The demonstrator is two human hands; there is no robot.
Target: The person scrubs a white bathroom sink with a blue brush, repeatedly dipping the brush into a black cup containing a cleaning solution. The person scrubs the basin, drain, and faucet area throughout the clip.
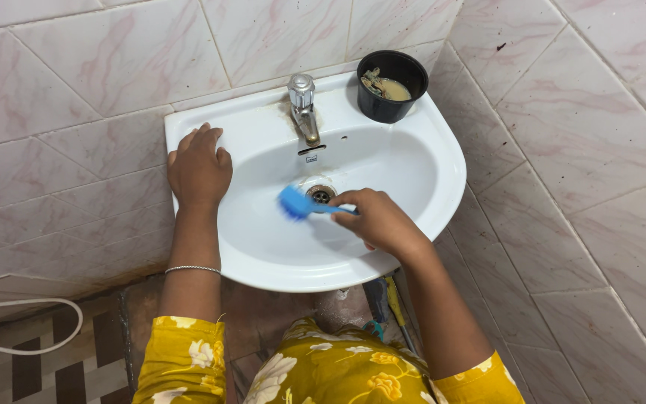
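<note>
Right hand (pixel 380 221) is clenched on the blue brush (pixel 295 203), bristles pressed near the drain (pixel 321 194); left hand (pixel 199 167) is laid flat on the sink (pixel 443 161) rim for bracing.

Light: bright, even, soft, no hard source in view. Glare: faint sheen on white sink (pixel 428 187) rim and on chrome tap (pixel 304 108). Shadows: soft grey patch in bowl under right hand (pixel 379 221); dim zone beneath basin toward floor. Blur: blue brush (pixel 297 203) head slightly smeared; rest sharp. Distortion: tile lines bow mildly toward frame edges, wide-angle look. Colour: warm pinkish cast from tiles.
</note>
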